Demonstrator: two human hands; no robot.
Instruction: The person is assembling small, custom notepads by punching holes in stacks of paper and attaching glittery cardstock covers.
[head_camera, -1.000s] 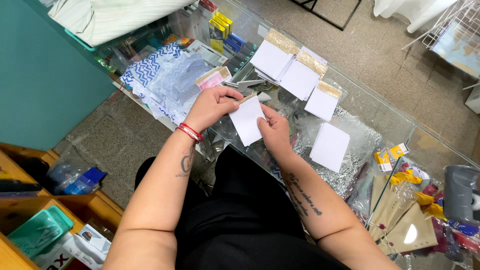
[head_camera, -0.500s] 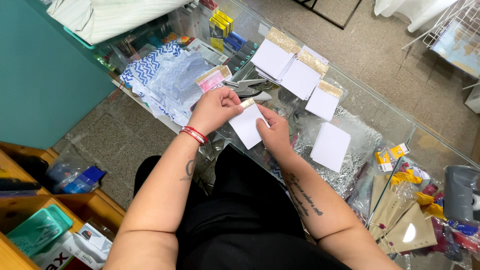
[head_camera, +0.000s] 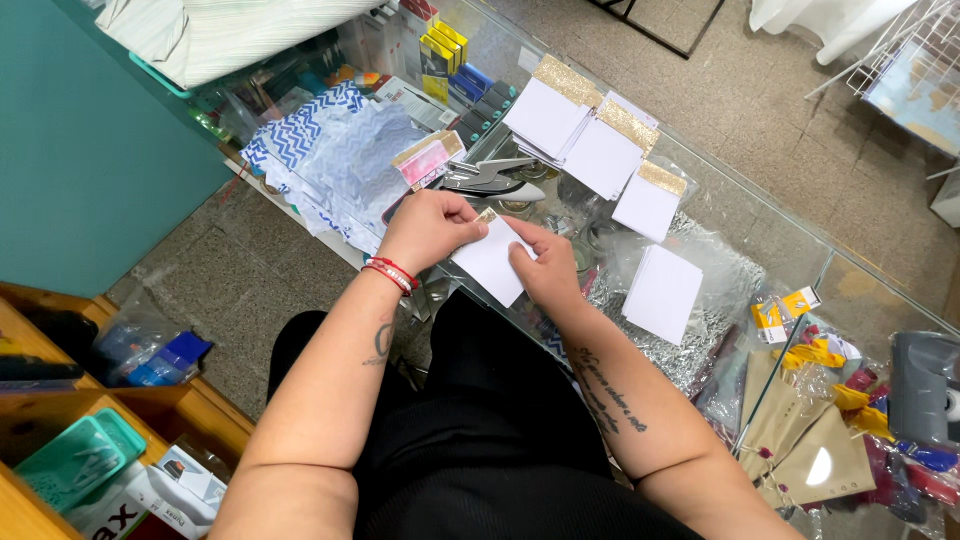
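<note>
Over the near edge of a glass counter (head_camera: 800, 255), both my hands hold one small white paper bag (head_camera: 490, 262) with a gold glitter strip at its top. My left hand (head_camera: 428, 228), red bracelet at the wrist, pinches the bag's top left corner. My right hand (head_camera: 545, 262) grips its right side with the fingers curled over the paper. A grey stapler (head_camera: 495, 178) lies on the glass just beyond my hands.
More white bags with gold tops (head_camera: 590, 135) lie in a row on the counter, with a plain white stack (head_camera: 662, 293) to the right. Blue-and-white patterned bags (head_camera: 330, 150) lie to the left. Yellow and brown packets (head_camera: 810, 430) show under the glass at right. Wooden shelves (head_camera: 90, 430) stand at lower left.
The white bag has been turned slightly and drawn closer to me. My left hand has closed tighter on its gold top corner. My right hand stays on the right side.
</note>
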